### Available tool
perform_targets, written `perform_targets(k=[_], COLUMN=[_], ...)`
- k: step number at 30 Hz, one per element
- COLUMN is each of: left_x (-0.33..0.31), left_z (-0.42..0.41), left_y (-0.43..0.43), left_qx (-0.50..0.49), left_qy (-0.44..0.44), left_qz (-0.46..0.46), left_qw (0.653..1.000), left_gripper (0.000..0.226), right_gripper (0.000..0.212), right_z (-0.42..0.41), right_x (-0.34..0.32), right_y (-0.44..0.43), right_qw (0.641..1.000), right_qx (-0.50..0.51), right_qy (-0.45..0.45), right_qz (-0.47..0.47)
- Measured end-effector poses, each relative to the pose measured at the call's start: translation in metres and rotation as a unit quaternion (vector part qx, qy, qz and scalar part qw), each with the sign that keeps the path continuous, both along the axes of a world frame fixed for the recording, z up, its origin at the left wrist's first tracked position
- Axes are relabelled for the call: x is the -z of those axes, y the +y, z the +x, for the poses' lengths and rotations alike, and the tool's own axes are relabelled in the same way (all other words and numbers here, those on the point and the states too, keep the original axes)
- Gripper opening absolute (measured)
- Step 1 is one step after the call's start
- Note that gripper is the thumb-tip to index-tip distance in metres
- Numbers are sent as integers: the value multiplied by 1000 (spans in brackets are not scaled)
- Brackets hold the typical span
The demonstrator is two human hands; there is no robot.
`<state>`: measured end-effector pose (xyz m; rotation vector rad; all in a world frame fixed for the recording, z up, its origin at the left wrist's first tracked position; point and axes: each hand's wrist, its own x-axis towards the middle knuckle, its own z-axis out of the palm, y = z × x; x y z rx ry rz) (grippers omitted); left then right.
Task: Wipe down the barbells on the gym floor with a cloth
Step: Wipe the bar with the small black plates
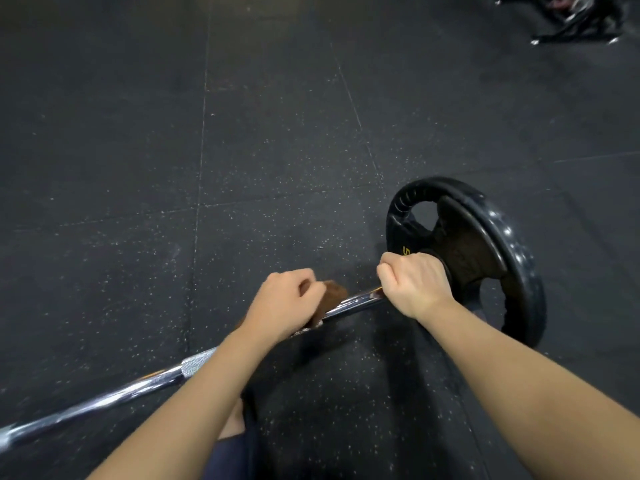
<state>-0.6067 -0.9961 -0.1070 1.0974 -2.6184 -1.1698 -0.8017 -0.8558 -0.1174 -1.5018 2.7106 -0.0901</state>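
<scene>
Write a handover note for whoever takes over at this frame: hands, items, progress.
Left hand grips the brown cloth on the barbell shaft.
Right hand grips the bare shaft beside the black plate, which stands on the floor.
Done: wiped length cannot be told.
Left: probably the long stretch toward the left, and the spot under the right hand.

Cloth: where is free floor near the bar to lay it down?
Free: the wide floor beyond the bar, left of the weight plate. Crowded: between the left hand, gripping the cloth, and the right hand by the plate; dark equipment far right.
</scene>
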Motion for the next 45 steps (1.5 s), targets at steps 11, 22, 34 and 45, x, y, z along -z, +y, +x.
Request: perform_targets(k=[11, 22, 34, 45], left_x=[-12, -2, 4, -2], left_z=[-44, -5, -74, -19], left_y=[18, -3, 17, 7], left_qx=[26, -29, 55, 29], left_qy=[6, 3, -20, 16], left_qz=[-22, 75, 89, 177], left_qw=[999, 997, 994, 984], left_gripper=[38, 29, 35, 30], right_gripper=[46, 59, 62, 55], right_z=[1, -6, -5, 9], right_x=[3, 12, 22, 18], right_y=[-4, 4, 11, 22], right_qw=[1000, 1000, 991, 982], right_qx=[-11, 5, -11, -2], right_qy=[-6, -6, -21, -62], right_qz=[-14, -25, -129, -179])
